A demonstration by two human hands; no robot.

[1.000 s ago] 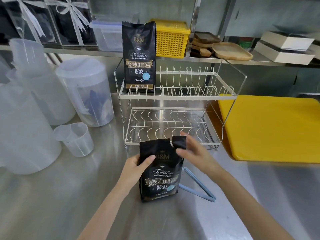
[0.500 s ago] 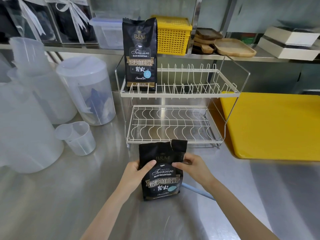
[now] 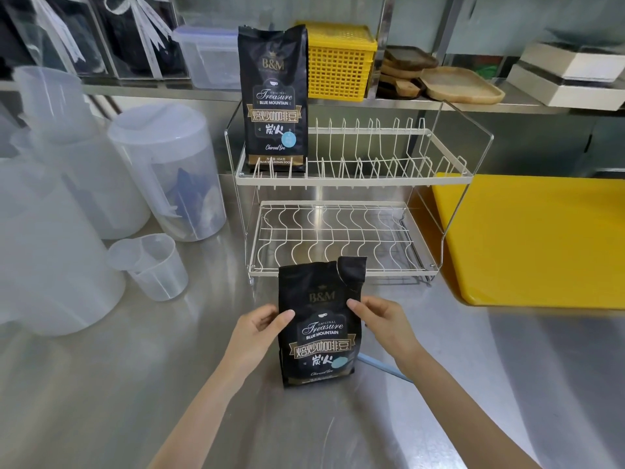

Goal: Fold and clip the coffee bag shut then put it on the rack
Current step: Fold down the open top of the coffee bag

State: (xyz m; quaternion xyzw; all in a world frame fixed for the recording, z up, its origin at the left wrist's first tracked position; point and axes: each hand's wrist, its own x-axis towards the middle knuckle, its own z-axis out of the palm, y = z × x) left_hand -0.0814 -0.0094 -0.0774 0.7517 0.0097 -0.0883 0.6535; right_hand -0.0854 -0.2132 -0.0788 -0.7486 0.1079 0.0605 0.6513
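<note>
The left hand (image 3: pixel 260 328) and right hand (image 3: pixel 382 319) grip an upright coffee bag (image 3: pixel 319 336) by its sides. Its top stands unfolded. A second bag (image 3: pixel 273 99) stands on the rack (image 3: pixel 355 179).

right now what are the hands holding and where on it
Both hold the coffee bag standing on the counter: left hand grips its left edge, right hand its right edge, about mid-height, below the open top.

we are reaching both forearms forward, left hand (image 3: pixel 258 324) and right hand (image 3: pixel 382 316) pinching inward, thumbs in front, fingers curled behind.
</note>
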